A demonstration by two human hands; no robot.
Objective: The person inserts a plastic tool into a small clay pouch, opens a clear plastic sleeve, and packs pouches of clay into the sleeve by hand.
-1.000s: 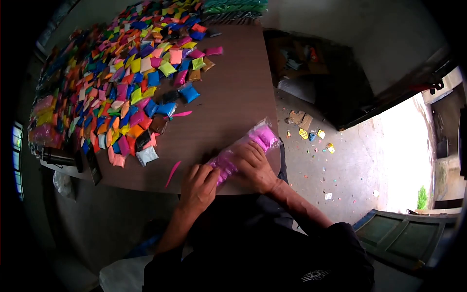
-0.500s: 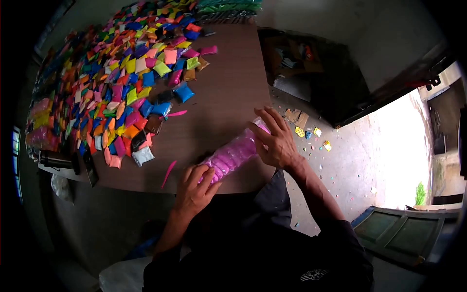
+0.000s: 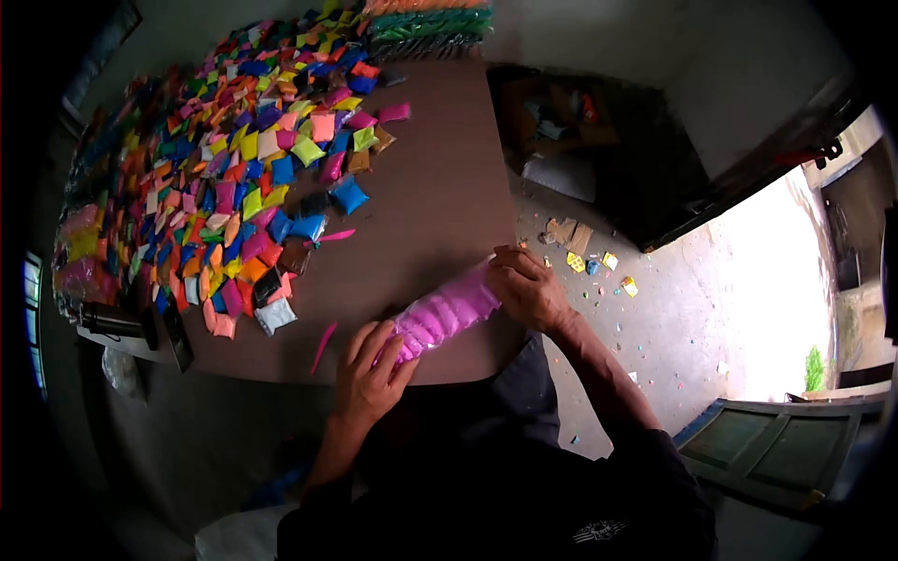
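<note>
A long clear plastic bag of pink packets (image 3: pixel 444 313) lies slantwise near the front edge of the table (image 3: pixel 440 178). My left hand (image 3: pixel 371 369) is closed over its lower left end. At the upper right end, my right hand (image 3: pixel 528 288) grips the bag, with fingers bent together at its edge. Inside, the pink packets sit in a row. Left of my left hand lies a thin pink plastic strip (image 3: pixel 324 348). Another pink strip (image 3: pixel 338 236) rests farther back, beside a blue packet (image 3: pixel 309 227).
A wide heap of small colored packets (image 3: pixel 238 187) covers the table's left side. Stacked filled bags (image 3: pixel 430 28) stand at the back. A dark bottle (image 3: pixel 117 321) and a phone (image 3: pixel 177 338) lie at the left edge. Scraps (image 3: pixel 575 262) litter the floor at right.
My right hand has come down and its fingers have closed on the bag's upper end. My left hand stays on the lower end. The camera view has shifted slightly.
</note>
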